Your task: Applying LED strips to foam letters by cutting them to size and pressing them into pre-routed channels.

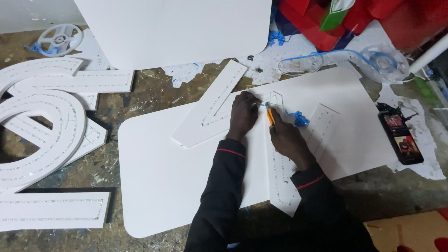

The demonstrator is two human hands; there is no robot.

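My left hand [244,114] presses flat on a white cut-out letter piece [212,106] lying on a large white sheet [158,172]. My right hand [287,137] grips a small yellow-handled cutter [270,116], its tip at a narrow white strip [280,172] edged with a dotted line. A curl of blue film [298,119] lies just right of the cutter. Both sleeves are dark with a red stripe.
Several white letter shapes [42,126] lie at the left. A phone [401,137] with a lit screen rests at the right. A clear reel [385,60] with blue tape sits at back right, a second reel [59,39] at back left. Red boxes [322,23] stand behind.
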